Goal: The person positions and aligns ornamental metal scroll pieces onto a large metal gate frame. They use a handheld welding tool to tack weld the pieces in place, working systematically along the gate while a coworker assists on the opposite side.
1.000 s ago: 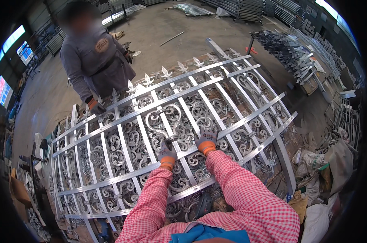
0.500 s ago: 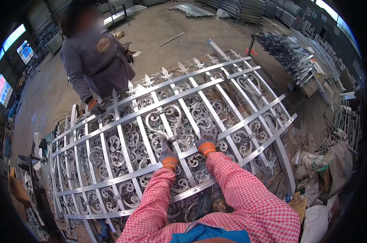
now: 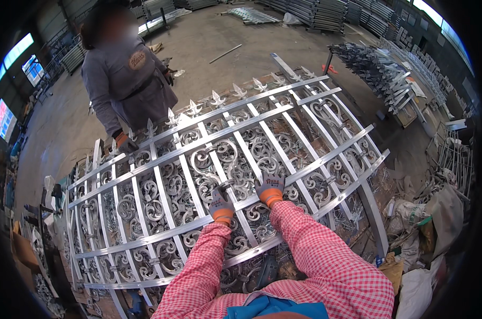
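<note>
fence panel (image 3: pixel 245 202) of silver metal, lying across the middle of the frame. near centre, the left hand (image 3: pixel 221 207) and right hand (image 3: pixel 271 188), in grey-and-orange gloves, touch it just below a heart-shaped curl (image 3: pixel 194 161); whether their fingers grasp or merely rest, i cannot tell. upper left, a co-worker (image 3: pixel 123 80) stands, one gloved hand (image 3: pixel 126 143) at the panel's edge.

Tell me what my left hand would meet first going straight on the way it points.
Your left hand would probably meet the heart-shaped metal scroll just ahead; depth is unclear, so they may already be touching.
</note>
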